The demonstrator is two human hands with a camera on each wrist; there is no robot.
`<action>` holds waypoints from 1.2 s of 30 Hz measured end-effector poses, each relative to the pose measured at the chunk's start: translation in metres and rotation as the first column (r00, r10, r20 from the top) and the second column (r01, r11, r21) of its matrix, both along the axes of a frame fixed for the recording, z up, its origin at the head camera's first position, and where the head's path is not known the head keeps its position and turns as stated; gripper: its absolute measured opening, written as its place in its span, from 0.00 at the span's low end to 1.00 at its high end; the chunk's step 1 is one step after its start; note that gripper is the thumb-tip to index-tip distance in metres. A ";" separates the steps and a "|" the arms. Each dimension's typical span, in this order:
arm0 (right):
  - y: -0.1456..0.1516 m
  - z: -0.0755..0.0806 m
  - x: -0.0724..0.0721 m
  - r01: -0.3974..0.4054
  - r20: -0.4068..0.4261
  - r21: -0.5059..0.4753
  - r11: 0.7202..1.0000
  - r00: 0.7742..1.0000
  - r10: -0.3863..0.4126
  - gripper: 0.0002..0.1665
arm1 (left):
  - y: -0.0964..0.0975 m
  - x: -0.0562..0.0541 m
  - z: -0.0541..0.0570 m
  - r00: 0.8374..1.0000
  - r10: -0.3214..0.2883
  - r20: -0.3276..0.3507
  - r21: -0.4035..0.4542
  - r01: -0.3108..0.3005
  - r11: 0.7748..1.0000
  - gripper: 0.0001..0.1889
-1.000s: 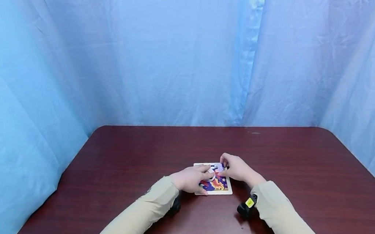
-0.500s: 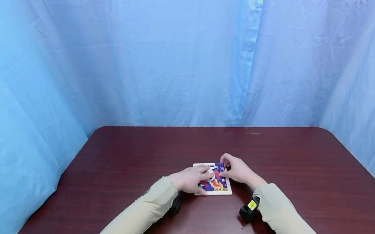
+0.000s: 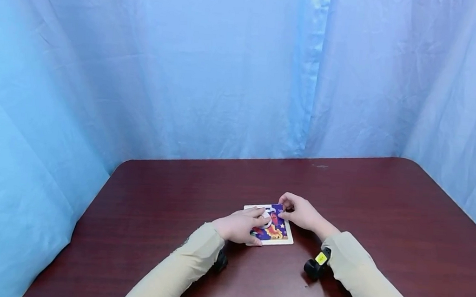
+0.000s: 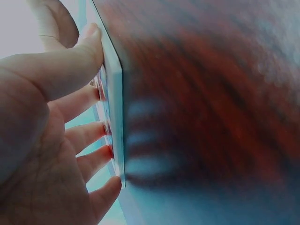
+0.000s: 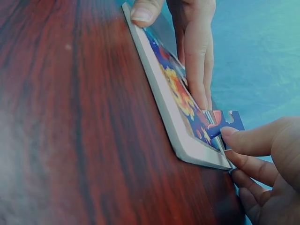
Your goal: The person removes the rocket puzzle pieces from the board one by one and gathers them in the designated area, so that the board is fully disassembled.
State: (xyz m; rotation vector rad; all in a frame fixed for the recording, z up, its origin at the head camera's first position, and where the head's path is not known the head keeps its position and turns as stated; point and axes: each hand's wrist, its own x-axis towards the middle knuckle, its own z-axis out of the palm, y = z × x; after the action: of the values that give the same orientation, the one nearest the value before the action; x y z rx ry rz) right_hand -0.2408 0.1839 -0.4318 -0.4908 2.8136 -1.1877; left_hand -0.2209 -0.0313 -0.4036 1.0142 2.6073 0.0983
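Observation:
A jigsaw puzzle [image 3: 275, 233] with a purple, star-dotted picture and orange flames lies in a white tray frame [image 5: 164, 101] on the table. My left hand [image 3: 238, 226] rests over its left side, fingers extended with their tips on the picture; the left wrist view has the thumb near the tray's edge [image 4: 117, 117]. At the far right corner, my right hand [image 3: 303, 214] pinches a dark blue puzzle piece [image 5: 237, 123] between thumb and fingers. In the right wrist view this notched piece is raised at a tilt over the corner. My left hand hides part of the picture.
The dark red-brown wood table [image 3: 167, 189] reaches back to light blue curtains [image 3: 227, 73]. Black wrist cameras hang under both cuffs, the right one [image 3: 316, 265] close over the tabletop.
The puzzle's far right corner looked pale lilac a second ago and shows deep blue now. Both hands have stayed at the puzzle; the whole head view has shifted slightly.

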 end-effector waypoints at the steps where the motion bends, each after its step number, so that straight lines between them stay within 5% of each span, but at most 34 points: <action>1: 0.000 0.000 0.000 0.003 -0.003 -0.005 1.000 1.000 -0.003 0.10 | 0.000 0.000 0.000 1.000 0.000 -0.003 -0.001 0.000 1.000 0.39; 22: 0.012 0.005 0.002 0.064 0.025 -0.121 0.991 0.998 -0.061 0.06 | 0.001 -0.001 0.000 1.000 0.005 0.011 0.003 -0.005 1.000 0.38; 36: 0.050 0.011 0.005 0.106 0.054 -0.171 0.979 0.994 -0.098 0.12 | -0.002 -0.003 -0.003 0.999 0.011 0.031 0.038 -0.012 0.999 0.38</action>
State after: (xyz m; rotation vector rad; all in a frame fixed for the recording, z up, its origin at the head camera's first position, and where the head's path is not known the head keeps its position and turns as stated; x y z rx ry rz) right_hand -0.2359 0.2337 -0.4204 -0.3255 2.7403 -1.4536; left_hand -0.2236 -0.0335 -0.4068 1.0030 2.5930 0.1650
